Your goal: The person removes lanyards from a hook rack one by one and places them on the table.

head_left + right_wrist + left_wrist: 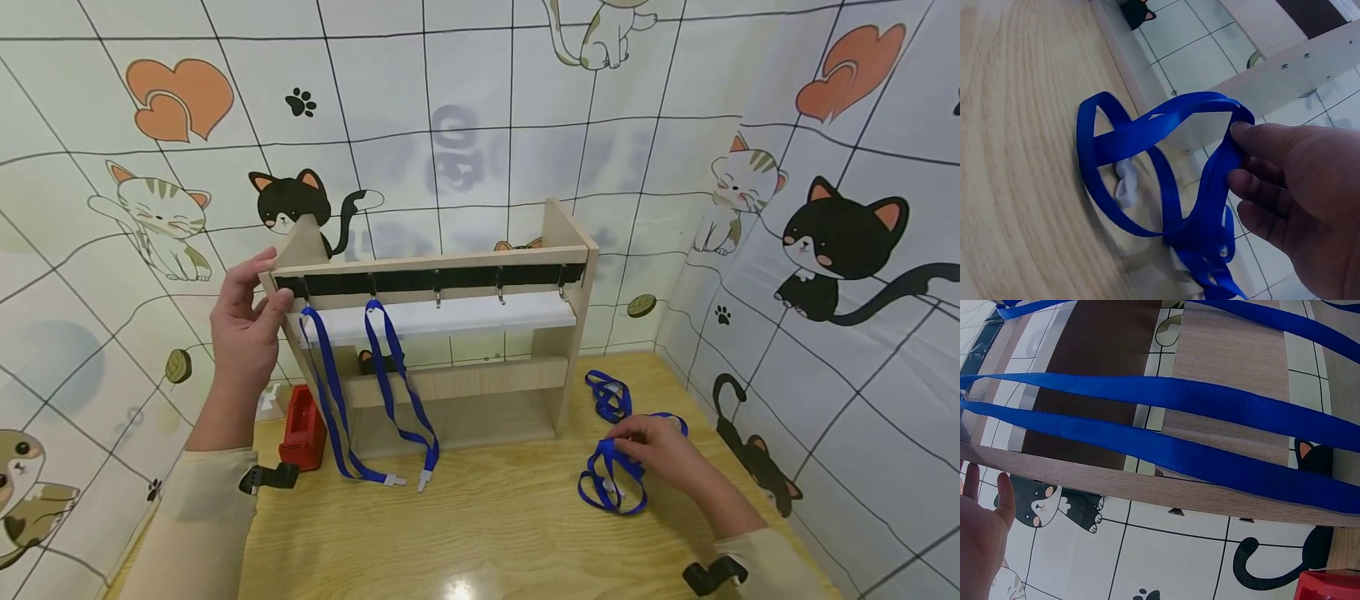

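Note:
My left hand [246,325] grips the upper left corner of a wooden rack [457,379], thumb on its front. A row of small metal hooks [501,293] lines the rack's dark top strip. From the two leftmost hooks hang blue lanyards, one at the end [334,392] and another beside it [384,375], their white clips down at the table. Right of the rack, my right hand [663,450] pinches a looped blue lanyard [1213,187] between thumb and fingers, close over the table. A white clip [1126,182] shows through its loop.
More blue lanyards [611,402] lie bundled on the wooden table [480,525] behind my right hand. A red container [303,433] stands at the rack's left foot. Cat-printed sheeting [480,100] encloses the table at the back and both sides.

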Demonstrator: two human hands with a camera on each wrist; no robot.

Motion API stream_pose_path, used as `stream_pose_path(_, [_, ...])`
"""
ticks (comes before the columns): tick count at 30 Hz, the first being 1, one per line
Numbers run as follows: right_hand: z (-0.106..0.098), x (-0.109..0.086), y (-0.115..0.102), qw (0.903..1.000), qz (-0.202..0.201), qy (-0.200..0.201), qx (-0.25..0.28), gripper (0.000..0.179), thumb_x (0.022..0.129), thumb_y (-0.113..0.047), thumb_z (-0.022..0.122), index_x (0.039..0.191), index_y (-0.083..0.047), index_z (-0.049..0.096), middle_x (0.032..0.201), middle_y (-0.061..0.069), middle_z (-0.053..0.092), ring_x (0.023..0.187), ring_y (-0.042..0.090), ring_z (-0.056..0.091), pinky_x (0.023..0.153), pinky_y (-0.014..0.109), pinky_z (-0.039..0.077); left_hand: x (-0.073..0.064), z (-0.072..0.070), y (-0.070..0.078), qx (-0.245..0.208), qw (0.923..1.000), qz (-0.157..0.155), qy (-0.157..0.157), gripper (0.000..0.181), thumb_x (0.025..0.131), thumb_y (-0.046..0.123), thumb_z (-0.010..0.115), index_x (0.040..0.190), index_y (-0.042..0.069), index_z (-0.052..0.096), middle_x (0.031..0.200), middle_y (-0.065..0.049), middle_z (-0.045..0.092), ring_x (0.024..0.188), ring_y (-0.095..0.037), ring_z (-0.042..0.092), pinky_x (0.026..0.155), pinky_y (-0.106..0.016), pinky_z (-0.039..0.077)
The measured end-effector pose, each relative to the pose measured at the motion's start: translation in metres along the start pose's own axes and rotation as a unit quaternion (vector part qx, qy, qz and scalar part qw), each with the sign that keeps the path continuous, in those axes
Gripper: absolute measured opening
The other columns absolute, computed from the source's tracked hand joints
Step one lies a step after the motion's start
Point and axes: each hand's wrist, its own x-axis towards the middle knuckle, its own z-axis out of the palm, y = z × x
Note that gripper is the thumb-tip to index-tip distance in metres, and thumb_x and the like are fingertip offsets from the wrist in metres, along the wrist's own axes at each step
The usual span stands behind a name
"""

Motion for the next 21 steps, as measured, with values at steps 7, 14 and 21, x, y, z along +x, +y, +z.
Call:
stream_pose_path(7, [0.016,0.005,0.011,0.9987,-0.037,-0.002,-0.035,0.007,0.103,-0.006,0.078,0.106,-0.010,0.083,0.099,-0.001,0.076,0.085,0.006,0.064,0.069,0.027,0.057,0.000,-0.001,0.000,0.009,1.0000,-0.002,0.002,0.042,0.106,0.001,0.072,0.147,0.003,0.063,0.163,-0.010,0.057,0.153,-0.030,0.047,0.117,-0.034,0.051])
stream_pose_path(14, [0.031,0.010,0.022,0.9981,-0.015,-0.017,-0.057,0.009,0.105,-0.008,0.077,0.109,-0.013,0.082,0.100,-0.007,0.076,0.088,0.006,0.066,0.074,0.027,0.058,0.000,-0.002,-0.001,0.014,0.9999,-0.002,0.002,0.042,0.106,0.002,0.072,0.147,0.004,0.064,0.163,-0.009,0.056,0.153,-0.030,0.047,0.117,-0.034,0.051])
stream_pose_path(21, [0.036,0.012,0.022,0.9986,0.000,-0.017,-0.050,0.011,0.105,-0.006,0.075,0.115,-0.007,0.081,0.098,-0.007,0.072,0.086,0.009,0.063,0.071,0.027,0.056,0.001,-0.002,-0.002,0.015,0.9999,-0.003,0.001,0.042,0.106,0.002,0.072,0.148,0.004,0.063,0.163,-0.009,0.056,0.154,-0.030,0.046,0.118,-0.036,0.051])
